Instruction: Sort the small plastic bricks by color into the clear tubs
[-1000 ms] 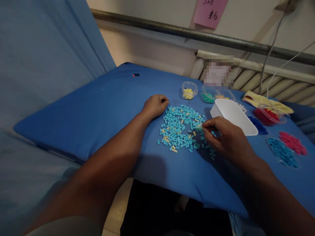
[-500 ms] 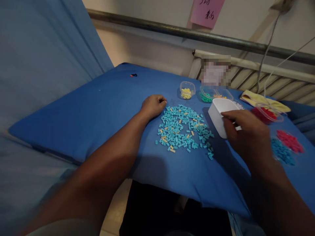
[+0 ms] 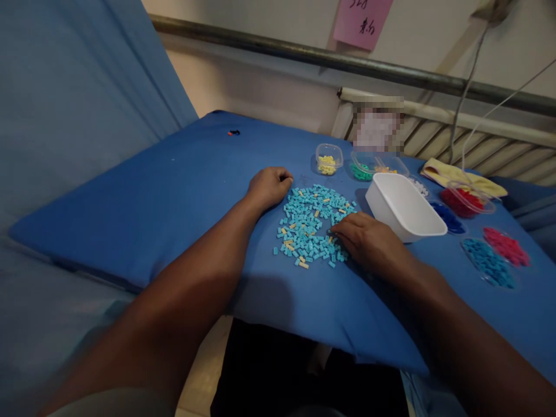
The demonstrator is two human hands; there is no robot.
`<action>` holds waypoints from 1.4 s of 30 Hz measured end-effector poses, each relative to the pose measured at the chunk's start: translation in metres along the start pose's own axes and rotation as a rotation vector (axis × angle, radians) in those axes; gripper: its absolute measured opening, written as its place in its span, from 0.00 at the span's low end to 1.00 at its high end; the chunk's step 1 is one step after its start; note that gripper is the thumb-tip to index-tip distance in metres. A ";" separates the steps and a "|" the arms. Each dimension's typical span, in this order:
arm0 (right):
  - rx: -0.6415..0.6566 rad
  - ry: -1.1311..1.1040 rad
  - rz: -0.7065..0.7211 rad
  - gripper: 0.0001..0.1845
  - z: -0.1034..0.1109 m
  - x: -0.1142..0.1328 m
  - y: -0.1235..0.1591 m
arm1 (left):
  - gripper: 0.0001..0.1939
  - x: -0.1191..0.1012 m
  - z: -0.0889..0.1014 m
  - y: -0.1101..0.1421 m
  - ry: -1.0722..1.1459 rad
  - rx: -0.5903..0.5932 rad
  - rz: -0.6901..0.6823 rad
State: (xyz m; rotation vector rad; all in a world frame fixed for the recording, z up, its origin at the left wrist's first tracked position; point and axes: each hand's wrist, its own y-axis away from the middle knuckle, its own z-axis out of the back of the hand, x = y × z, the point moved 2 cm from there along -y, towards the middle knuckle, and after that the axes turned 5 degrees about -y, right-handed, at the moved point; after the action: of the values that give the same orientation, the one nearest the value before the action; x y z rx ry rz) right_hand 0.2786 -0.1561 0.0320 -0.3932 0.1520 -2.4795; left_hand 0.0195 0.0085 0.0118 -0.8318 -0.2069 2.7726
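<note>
Small turquoise toy bricks (image 3: 304,223) lie in a loose pile on the blue sheet, with some pale yellow bricks (image 3: 303,264) mixed in. My left hand (image 3: 270,186) rests loosely curled at the pile's upper left edge, and nothing shows in it. Reaching into the pile from the right is my right hand (image 3: 362,237), its thumb and fingertips pinched together beside a yellow brick (image 3: 330,239). Whatever is between those fingertips is hidden. Just beyond that hand stands a white plastic box (image 3: 402,205); no bricks show inside it.
Behind the pile are a clear tub of yellow bricks (image 3: 326,165) and a divided clear container (image 3: 367,165) with green and orange pieces. To the right sit red (image 3: 463,202), dark blue (image 3: 449,219), pink (image 3: 506,246) and blue pieces (image 3: 489,263), plus a yellow cloth (image 3: 463,176).
My right hand moved from the pile to over the white box, then back left and down into the pile. My left hand stayed in place.
</note>
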 end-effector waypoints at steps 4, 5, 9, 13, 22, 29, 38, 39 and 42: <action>-0.106 -0.081 0.026 0.11 0.002 0.010 -0.004 | 0.13 0.000 0.000 0.000 0.002 0.001 -0.013; -0.114 -0.130 0.043 0.11 0.001 0.012 -0.005 | 0.13 -0.001 0.000 0.000 0.001 -0.002 -0.013; -0.048 -0.234 0.013 0.11 -0.005 0.015 -0.005 | 0.13 -0.001 0.001 0.000 -0.014 -0.005 -0.011; -0.001 -0.252 -0.086 0.12 -0.003 0.011 -0.001 | 0.13 -0.001 0.000 0.000 -0.009 0.002 -0.015; -0.068 -0.245 -0.120 0.13 0.000 0.014 0.003 | 0.13 -0.002 0.001 0.001 -0.005 0.001 -0.010; -0.464 -0.069 -0.112 0.10 0.039 0.012 0.016 | 0.12 -0.001 0.000 0.001 0.006 0.010 -0.009; -0.606 0.185 -0.437 0.17 0.062 -0.052 0.055 | 0.13 -0.002 0.000 0.002 -0.002 0.002 0.014; -0.602 0.180 -0.413 0.16 0.060 -0.052 0.055 | 0.13 -0.002 0.000 0.002 -0.002 0.005 0.015; -0.624 0.140 -0.288 0.13 0.054 -0.031 0.049 | 0.13 -0.002 -0.001 0.002 0.003 0.007 0.009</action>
State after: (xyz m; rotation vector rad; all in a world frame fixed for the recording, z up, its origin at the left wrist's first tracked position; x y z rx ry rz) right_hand 0.3467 -0.1774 0.0660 -0.5225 1.0037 -2.6978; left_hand 0.0214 0.0062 0.0121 -0.8369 -0.1935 2.7782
